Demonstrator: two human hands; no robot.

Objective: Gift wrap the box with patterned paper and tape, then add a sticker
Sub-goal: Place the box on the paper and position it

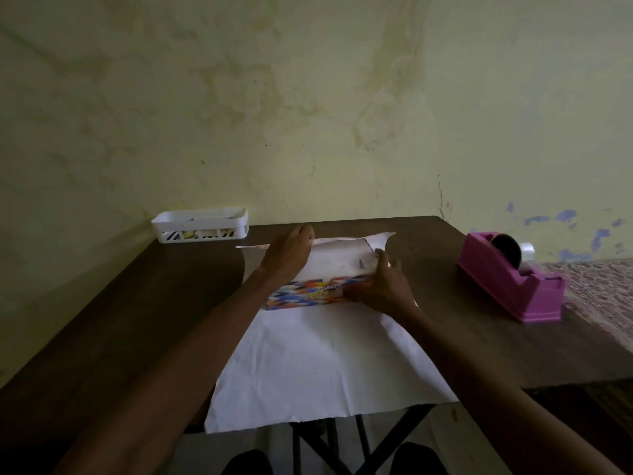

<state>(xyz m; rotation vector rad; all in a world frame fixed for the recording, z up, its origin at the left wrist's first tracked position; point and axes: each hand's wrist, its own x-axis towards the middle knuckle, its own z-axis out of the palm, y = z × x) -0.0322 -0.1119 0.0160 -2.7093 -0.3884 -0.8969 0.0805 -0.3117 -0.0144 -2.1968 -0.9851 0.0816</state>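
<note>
Box (305,296) mid-table, colourful near side showing, on the white back of the paper (308,354). Far flap of paper folded up and over the box top; near part spread flat toward the camera, hanging off the front edge of the brown table (102,320).

Left hand (291,250) palm-down on the paper over the box's top, far-left part. Fingers close together, tips bent out of sight past the far edge; cannot tell whether pinching anything.

Right hand (380,286) at the box's right end. Thumb laid leftward along the near side, other fingers spread and fairly straight, touching the paper at the top right corner.

Pink tape dispenser (507,289) on the table well right of the box, roll loaded. White basket (202,225) at the far left corner against the stained yellow-green wall (308,97), small items inside, too small to tell.
</note>
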